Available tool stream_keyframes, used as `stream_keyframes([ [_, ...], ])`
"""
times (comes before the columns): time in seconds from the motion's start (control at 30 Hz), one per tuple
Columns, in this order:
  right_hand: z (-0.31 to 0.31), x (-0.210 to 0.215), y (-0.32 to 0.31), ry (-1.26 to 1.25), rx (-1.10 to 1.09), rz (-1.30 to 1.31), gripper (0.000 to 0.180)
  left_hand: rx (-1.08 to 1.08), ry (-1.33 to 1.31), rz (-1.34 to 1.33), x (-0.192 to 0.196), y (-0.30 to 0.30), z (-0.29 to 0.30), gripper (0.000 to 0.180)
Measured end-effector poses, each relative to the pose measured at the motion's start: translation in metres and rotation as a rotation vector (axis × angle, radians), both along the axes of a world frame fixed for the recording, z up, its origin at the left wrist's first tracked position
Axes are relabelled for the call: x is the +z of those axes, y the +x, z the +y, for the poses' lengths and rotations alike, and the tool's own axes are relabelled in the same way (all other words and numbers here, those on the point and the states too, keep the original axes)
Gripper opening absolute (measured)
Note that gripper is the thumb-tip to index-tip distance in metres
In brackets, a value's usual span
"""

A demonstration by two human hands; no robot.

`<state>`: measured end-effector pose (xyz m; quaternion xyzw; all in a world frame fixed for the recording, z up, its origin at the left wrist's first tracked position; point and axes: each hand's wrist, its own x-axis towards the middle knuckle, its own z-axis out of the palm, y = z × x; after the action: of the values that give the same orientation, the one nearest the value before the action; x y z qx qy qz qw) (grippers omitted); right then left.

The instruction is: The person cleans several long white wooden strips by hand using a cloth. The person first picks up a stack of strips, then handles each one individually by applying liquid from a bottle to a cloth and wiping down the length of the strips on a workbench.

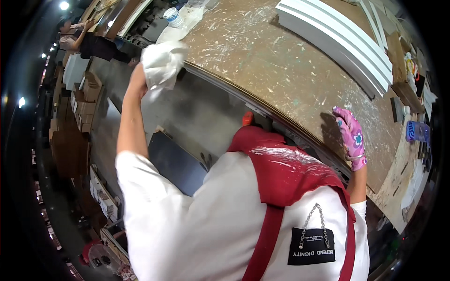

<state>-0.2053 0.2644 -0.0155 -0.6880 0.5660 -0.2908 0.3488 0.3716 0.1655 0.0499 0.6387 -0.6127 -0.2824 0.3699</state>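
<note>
White T-shirt cloth (211,225) fills the foreground, crossed by the straps of a dark red apron (300,175) with chalky white smears over its front. Beyond it, the left hand (139,80) is closed around a crumpled white wad (163,63), out past the near edge of a scuffed, paint-flecked workbench (267,65). The right hand (351,138), in a pink flowered glove, seems raised above the bench near that edge; its fingers sit close together and half bent, and I cannot tell whether they pinch anything.

To handle the wad well, I would judge, gather its loose end into the palm so nothing trails or snags on the bench edge, and keep the gloved hand clear of its path. A firm but not crushing grip should suit something this light.

The wad looks thin and soft, full of creases, puffed at the top with a tapering tail hanging below; blur hides whether it is fabric, paper or film. Long white ridged mouldings (337,44) lie across the bench's far side, well apart from it, and a white tub (173,17) stands past the bench's left end.
</note>
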Motion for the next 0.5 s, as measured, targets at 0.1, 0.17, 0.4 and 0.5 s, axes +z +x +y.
stream_keyframes([
  [0.1,-0.004,0.024,0.009,-0.027,-0.001,-0.103,0.032,-0.212,-0.087,-0.758,0.023,-0.047,-0.014,0.031],
  [0.17,-0.012,0.046,0.028,-0.006,-0.042,-0.260,0.038,-0.182,0.009,-0.741,0.045,-0.112,-0.022,0.028],
  [0.4,-0.049,0.058,0.099,0.108,0.278,-0.607,0.093,-0.852,0.021,-0.040,0.060,-0.264,0.007,0.028],
  [0.5,-0.049,0.034,0.104,0.452,0.179,-0.769,0.050,-0.900,0.085,0.101,0.029,-0.265,-0.020,0.027],
])
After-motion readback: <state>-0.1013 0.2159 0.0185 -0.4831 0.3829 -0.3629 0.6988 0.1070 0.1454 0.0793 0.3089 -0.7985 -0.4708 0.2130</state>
